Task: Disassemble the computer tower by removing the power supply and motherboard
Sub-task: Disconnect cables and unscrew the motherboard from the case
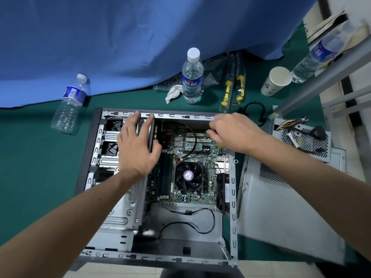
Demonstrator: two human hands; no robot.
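Facing up, fan sticker [188, 174] unreadable

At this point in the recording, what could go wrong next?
1. The left hand grips a metal bracket just above the motherboard; a slip could scrape components.
2. The right hand works near the expansion slots with its fingers hidden, so snagging the black cable seems possible.
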